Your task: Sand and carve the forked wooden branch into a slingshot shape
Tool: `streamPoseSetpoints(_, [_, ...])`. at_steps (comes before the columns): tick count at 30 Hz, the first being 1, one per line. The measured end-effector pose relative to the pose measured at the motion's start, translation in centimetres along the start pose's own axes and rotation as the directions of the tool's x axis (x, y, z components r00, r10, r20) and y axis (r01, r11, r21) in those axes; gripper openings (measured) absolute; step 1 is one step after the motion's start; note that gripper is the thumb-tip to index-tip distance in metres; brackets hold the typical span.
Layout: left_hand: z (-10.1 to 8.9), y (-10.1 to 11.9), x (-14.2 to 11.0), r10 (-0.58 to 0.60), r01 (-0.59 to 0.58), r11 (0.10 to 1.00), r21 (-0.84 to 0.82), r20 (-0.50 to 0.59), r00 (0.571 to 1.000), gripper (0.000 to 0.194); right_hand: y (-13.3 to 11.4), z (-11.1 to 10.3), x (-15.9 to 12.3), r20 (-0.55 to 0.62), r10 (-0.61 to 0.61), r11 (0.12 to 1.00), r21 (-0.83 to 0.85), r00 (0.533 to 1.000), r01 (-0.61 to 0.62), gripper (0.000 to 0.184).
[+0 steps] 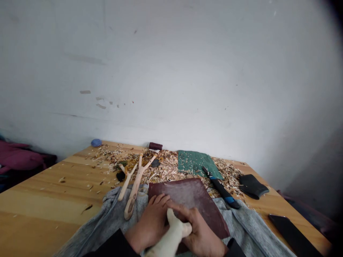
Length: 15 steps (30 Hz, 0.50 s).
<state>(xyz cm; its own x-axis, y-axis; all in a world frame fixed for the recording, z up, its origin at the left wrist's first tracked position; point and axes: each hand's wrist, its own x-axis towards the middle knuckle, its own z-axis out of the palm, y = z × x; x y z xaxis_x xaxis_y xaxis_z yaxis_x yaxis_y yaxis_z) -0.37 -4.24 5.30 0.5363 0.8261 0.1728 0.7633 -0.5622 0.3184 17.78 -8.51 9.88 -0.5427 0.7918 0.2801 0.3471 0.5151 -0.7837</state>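
Observation:
My left hand (pixel 152 221) lies flat with fingers stretched out on a dark red sheet of sandpaper (pixel 195 200). My right hand (pixel 198 232) is closed around a pale carved piece of wood (pixel 171 237), pressing its tip onto the sheet. The sheet rests on a grey cloth (pixel 109 221) spread over the wooden table (pixel 40 200). Two forked wooden sticks (pixel 135 184) lie just left of the sheet, partly on the cloth.
Wood shavings (pixel 166 166) cover the far middle of the table. A green sheet (pixel 194 162), a blue-and-black handled knife (pixel 221 189), a black sheath (pixel 253 185), a dark roll (pixel 155 146) and a blue disc (pixel 96 142) lie there. A black phone (pixel 292 235) sits right. White wall behind.

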Motion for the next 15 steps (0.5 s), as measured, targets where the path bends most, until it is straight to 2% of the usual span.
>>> streamPoseSetpoints(2, [0.4,-0.3,0.2,-0.018,0.018,1.0,0.007,0.032,0.999,0.051,-0.6,0.2,0.0,0.014,-0.053,0.994,0.1,0.999,0.051,0.055])
streamPoseSetpoints(5, [-0.3,0.1,0.1,-0.038,0.035,0.999,0.038,0.093,0.995,0.052,-0.3,-0.5,0.0,-0.042,-0.07,0.996,0.05,0.997,0.072,0.049])
streamPoseSetpoints(7, [-1.4,0.8,-0.3,-0.01,0.004,0.999,0.044,0.154,0.988,0.054,0.6,-1.4,0.1,-0.082,-0.008,0.993,-0.116,0.997,-0.001,0.055])
streamPoseSetpoints(8, [-1.9,1.1,-0.6,0.033,-0.036,0.999,0.028,0.099,0.995,0.059,1.2,-1.9,0.2,-0.106,0.047,0.969,-0.237,0.993,-0.071,0.06])
streamPoseSetpoints(10, [-2.9,1.7,-1.0,0.033,-0.033,0.999,0.013,0.057,0.998,0.065,2.4,-2.5,0.3,-0.173,0.168,0.844,-0.484,0.971,-0.232,0.068])
streamPoseSetpoints(12, [-3.1,2.0,-1.2,0.006,-0.006,1.0,-0.005,0.048,0.999,0.068,3.0,-2.7,0.3,-0.236,0.219,0.737,-0.595,0.947,-0.319,0.07])
streamPoseSetpoints(13, [-3.0,2.0,-1.2,0.002,-0.002,1.0,-0.009,0.045,0.999,0.068,2.9,-2.5,0.4,-0.239,0.212,0.746,-0.587,0.948,-0.315,0.07])
streamPoseSetpoints(15, [-2.2,1.6,-0.8,0.017,-0.017,1.0,-0.006,0.045,0.999,0.066,2.3,-1.9,0.3,-0.174,0.153,0.863,-0.456,0.973,-0.217,0.071])
